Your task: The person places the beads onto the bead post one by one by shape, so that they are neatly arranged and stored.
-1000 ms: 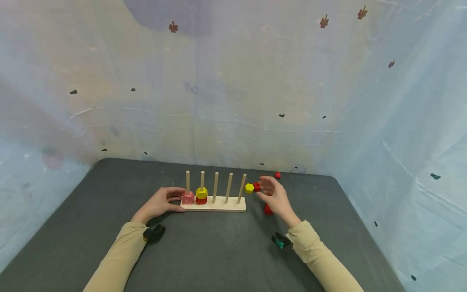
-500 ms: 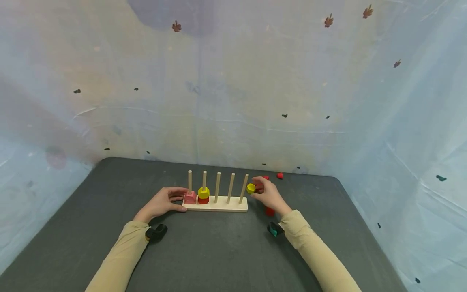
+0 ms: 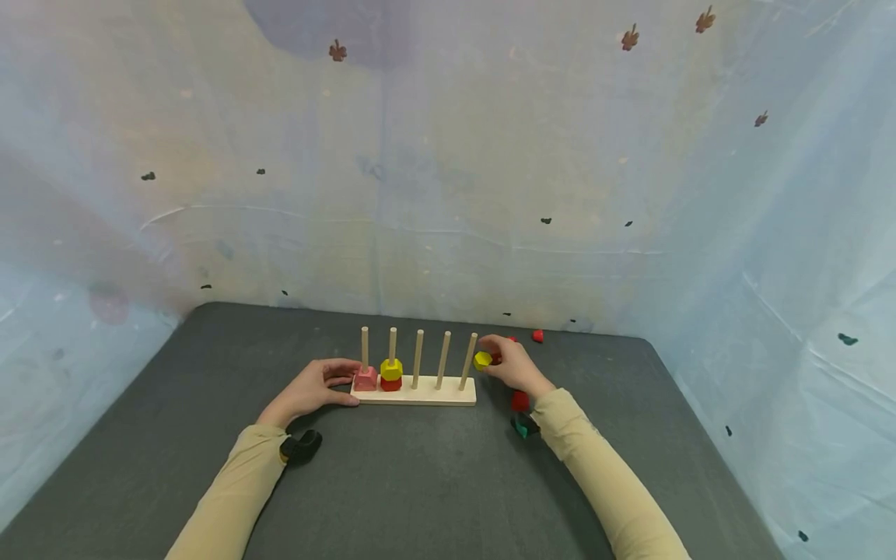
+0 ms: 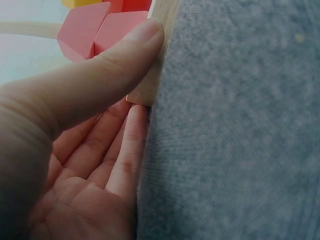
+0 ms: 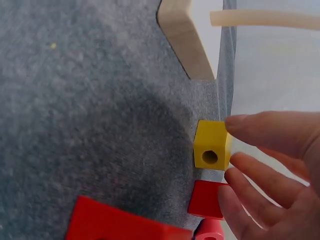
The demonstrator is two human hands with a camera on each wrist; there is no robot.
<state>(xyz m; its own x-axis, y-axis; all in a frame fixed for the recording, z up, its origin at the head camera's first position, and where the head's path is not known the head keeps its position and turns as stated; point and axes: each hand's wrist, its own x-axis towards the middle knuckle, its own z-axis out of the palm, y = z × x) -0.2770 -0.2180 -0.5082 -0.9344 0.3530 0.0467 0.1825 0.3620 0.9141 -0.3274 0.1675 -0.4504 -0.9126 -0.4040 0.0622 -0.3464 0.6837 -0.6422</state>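
My left hand (image 3: pixel 308 389) grips the left end of a wooden peg board (image 3: pixel 434 398), thumb along the front and fingers behind. Pink blocks (image 4: pixel 85 31) sit on the leftmost peg, close to that thumb. The second peg carries a yellow block (image 3: pixel 391 369) above a red block (image 3: pixel 391 384); three pegs to the right stand bare. Past the board's right end, my right hand (image 3: pixel 516 365) reaches to a loose yellow block (image 5: pixel 210 142) lying on its side, its hole showing. Thumb and fingertips are spread right at the block's edge, with the fingers loosely bent.
Beside the loose yellow block lies a red block (image 5: pixel 205 200), partly behind the fingers. Another red block (image 3: pixel 520 401) lies near the right wrist, and one more red piece (image 3: pixel 537 336) is near the far table edge. A patterned curtain (image 3: pixel 448 155) hangs behind the dark tabletop (image 3: pixel 420 482).
My right hand has moved left over the red pieces to the loose yellow block, and its wrist has swung left. The left hand keeps its grip on the board.
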